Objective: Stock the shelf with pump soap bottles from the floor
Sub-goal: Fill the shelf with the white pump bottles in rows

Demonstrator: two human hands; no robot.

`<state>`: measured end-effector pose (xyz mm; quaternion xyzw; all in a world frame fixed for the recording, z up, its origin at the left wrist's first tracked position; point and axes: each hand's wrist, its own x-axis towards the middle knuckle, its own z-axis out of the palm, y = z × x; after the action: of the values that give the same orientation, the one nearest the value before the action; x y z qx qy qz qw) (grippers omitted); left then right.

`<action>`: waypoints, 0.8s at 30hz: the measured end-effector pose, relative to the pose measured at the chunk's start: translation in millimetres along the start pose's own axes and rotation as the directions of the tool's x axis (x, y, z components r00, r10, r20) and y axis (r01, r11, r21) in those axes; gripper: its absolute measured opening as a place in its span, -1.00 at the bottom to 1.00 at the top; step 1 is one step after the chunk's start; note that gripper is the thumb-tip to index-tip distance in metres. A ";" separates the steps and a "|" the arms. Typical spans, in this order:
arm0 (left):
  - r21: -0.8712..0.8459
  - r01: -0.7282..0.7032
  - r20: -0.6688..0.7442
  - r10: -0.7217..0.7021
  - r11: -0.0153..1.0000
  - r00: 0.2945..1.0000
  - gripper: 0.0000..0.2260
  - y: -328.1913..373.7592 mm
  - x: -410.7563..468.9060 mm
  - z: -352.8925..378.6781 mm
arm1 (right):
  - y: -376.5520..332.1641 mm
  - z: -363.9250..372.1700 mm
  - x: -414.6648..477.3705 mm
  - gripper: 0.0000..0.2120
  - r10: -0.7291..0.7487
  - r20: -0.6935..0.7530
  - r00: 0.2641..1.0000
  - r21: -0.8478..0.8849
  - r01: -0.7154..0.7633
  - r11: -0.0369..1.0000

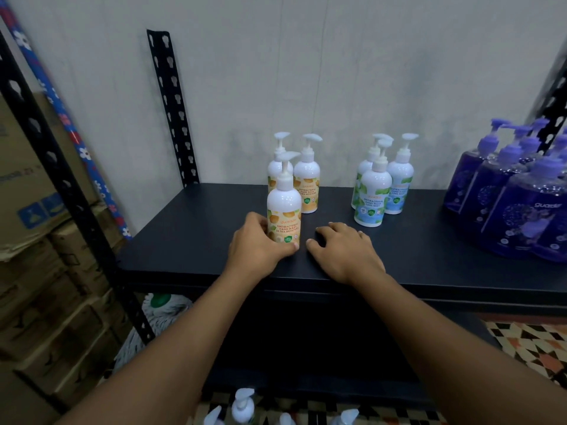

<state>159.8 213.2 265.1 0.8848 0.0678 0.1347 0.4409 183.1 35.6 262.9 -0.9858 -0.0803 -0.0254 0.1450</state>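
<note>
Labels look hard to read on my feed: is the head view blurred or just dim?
Head view: dim and slightly soft overall; the orange-label bottle by the left hand still reads. Wide-angle bending tilts the purple bottles at the right edge, and the rack post there is smeared.

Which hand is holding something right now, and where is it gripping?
The left hand grips the white orange-labelled pump bottle around its lower body, standing on the black shelf. The right hand holds nothing.

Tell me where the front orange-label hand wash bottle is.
Head view: the orange-label bottle stands left of centre on the black shelf, before two matching bottles, gripped by the left hand.
</note>
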 end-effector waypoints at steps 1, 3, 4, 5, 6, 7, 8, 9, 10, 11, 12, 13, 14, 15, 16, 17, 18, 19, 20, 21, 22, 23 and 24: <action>0.007 0.002 -0.010 -0.002 1.000 1.000 -0.42 -0.9 6.5 0.2 | 0.1 -0.3 -0.2 -0.44 0.000 0.000 1.000 -0.002 0.000 1.000; 0.027 0.008 -0.033 -0.007 1.000 0.999 -0.44 -4.5 21.4 1.9 | -0.5 -0.7 -0.7 -0.45 -0.002 -0.002 1.000 -0.004 0.002 1.000; 0.034 0.012 -0.041 -0.010 0.999 0.999 -0.44 -5.8 28.1 3.1 | -1.0 -0.6 -0.9 -0.45 -0.002 -0.002 1.000 -0.006 0.002 1.000; 0.038 0.014 -0.049 -0.012 0.999 0.999 -0.45 -7.3 34.9 4.7 | -1.3 -0.7 -1.1 -0.45 -0.003 -0.004 1.000 -0.008 0.003 1.000; 0.040 0.012 -0.057 -0.010 0.999 0.998 -0.45 -8.4 41.3 6.2 | -1.7 -0.7 -1.0 -0.45 -0.003 -0.008 1.000 -0.009 0.003 1.000; 0.044 0.007 -0.062 -0.005 0.999 0.998 -0.45 -9.3 47.3 7.8 | -1.8 -0.6 -0.7 -0.46 -0.004 -0.013 1.000 -0.009 0.004 1.000; 0.050 0.002 -0.062 0.001 0.999 0.998 -0.45 -9.9 52.5 9.3 | -1.8 -0.3 -0.2 -0.46 -0.004 -0.016 1.000 -0.009 0.004 1.000; 0.058 -0.001 -0.059 0.004 0.998 0.998 -0.45 -10.4 56.9 10.7 | -2.0 0.0 0.3 -0.47 -0.005 -0.018 1.000 -0.010 0.005 1.000; 0.066 0.000 -0.055 0.004 0.998 0.998 -0.45 -10.8 60.4 12.0 | -2.1 0.2 0.9 -0.47 -0.004 -0.017 1.000 -0.011 0.004 1.000; 0.073 0.000 -0.054 0.004 0.997 0.999 -0.45 -11.3 63.1 12.8 | -2.2 0.5 1.5 -0.46 -0.003 -0.017 1.000 -0.012 0.003 1.000; 0.078 0.001 -0.056 0.003 0.997 0.998 -0.46 -11.9 65.3 13.7 | -2.3 0.8 2.0 -0.46 -0.002 -0.018 1.000 -0.013 0.002 1.000; 0.082 0.002 -0.059 0.003 0.997 0.998 -0.47 -12.7 67.1 14.3 | -2.6 1.2 2.5 -0.47 -0.002 -0.020 1.000 -0.014 0.002 1.000; 0.089 0.003 -0.062 0.002 0.996 0.998 -0.49 -13.3 68.2 14.8 | -2.8 1.6 2.7 -0.47 -0.002 -0.022 1.000 -0.015 0.002 1.000; 0.099 0.008 -0.065 -0.001 0.995 0.998 -0.51 -13.9 69.2 15.6 | -2.8 1.8 3.0 -0.47 -0.003 -0.022 1.000 -0.017 0.002 1.000; 0.110 0.013 -0.067 -0.005 0.994 0.998 -0.53 -14.0 69.8 15.9 | -2.8 2.0 3.4 -0.47 -0.004 -0.023 1.000 -0.018 0.003 1.000; 0.121 0.017 -0.068 -0.009 0.993 0.998 -0.53 -14.0 70.6 16.3 | -2.9 2.1 4.0 -0.47 -0.004 -0.024 1.000 -0.019 0.004 1.000; 0.129 0.020 -0.067 -0.011 0.991 0.998 -0.53 -13.8 71.3 16.8 | -2.7 2.2 4.4 -0.46 -0.005 -0.024 1.000 -0.021 0.004 1.000; 0.134 0.019 -0.067 -0.011 0.991 0.998 -0.52 -13.8 71.9 17.2 | -2.7 2.3 4.6 -0.46 -0.006 -0.024 1.000 -0.022 0.006 1.000; 0.137 0.018 -0.067 -0.009 0.990 0.998 -0.52 -13.4 72.4 17.5 | -2.7 2.3 4.8 -0.46 -0.007 -0.024 1.000 -0.021 0.006 1.000; 0.142 0.018 -0.068 -0.008 0.990 0.998 -0.51 -13.3 73.0 17.8 | -2.6 2.6 4.8 -0.46 -0.007 -0.023 1.000 -0.020 0.007 1.000; 0.148 0.019 -0.072 -0.009 0.989 0.997 -0.50 -13.1 73.5 18.3 | -2.5 3.0 4.7 -0.47 -0.008 -0.025 1.000 -0.018 0.007 1.000; 0.156 0.022 -0.078 -0.010 0.987 0.997 -0.50 -13.3 74.2 18.8 | -2.3 3.6 4.7 -0.47 -0.009 -0.030 1.000 -0.016 0.009 1.000; 0.164 0.023 -0.085 -0.009 0.986 0.996 -0.50 -13.3 74.7 19.6 | -2.1 4.2 5.0 -0.48 -0.010 -0.035 0.999 -0.014 0.010 1.000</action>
<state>236.9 224.1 256.5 0.9112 0.1043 0.1619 0.3640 187.8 39.5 259.9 -0.9858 -0.0826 -0.0438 0.1396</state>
